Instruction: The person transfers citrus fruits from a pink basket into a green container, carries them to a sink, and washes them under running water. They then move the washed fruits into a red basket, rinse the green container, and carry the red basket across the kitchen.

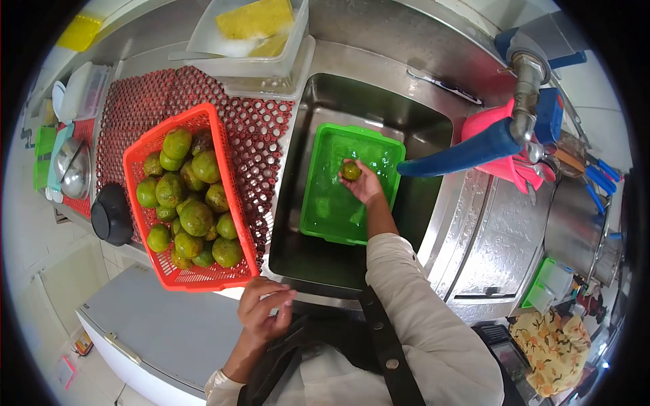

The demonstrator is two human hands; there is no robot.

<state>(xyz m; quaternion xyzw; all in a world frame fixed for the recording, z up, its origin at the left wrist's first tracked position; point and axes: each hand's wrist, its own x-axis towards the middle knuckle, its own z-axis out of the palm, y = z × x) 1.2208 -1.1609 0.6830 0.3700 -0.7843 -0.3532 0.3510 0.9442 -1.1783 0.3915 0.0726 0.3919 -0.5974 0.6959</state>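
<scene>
**A kitchen for washing food**

This is a kitchen. A deep steel sink [379,108] sits in a shiny steel counter [487,230], with a tap [525,95] over it. A green tub [325,203] lies in the sink. Beside it, a red basket [145,145] full of green fruit [196,218] rests on a red mat [149,101]. A black pot [112,215] and food boxes [250,64] stand around.

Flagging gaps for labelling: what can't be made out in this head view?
Head view:
- fruit: underside hidden by the right hand gripping it.
- left hand: curled fingers hide the palm; contents unclear.
- red basket: lower fruits buried under top ones.
- green tub: water depth lost in glare.
</scene>
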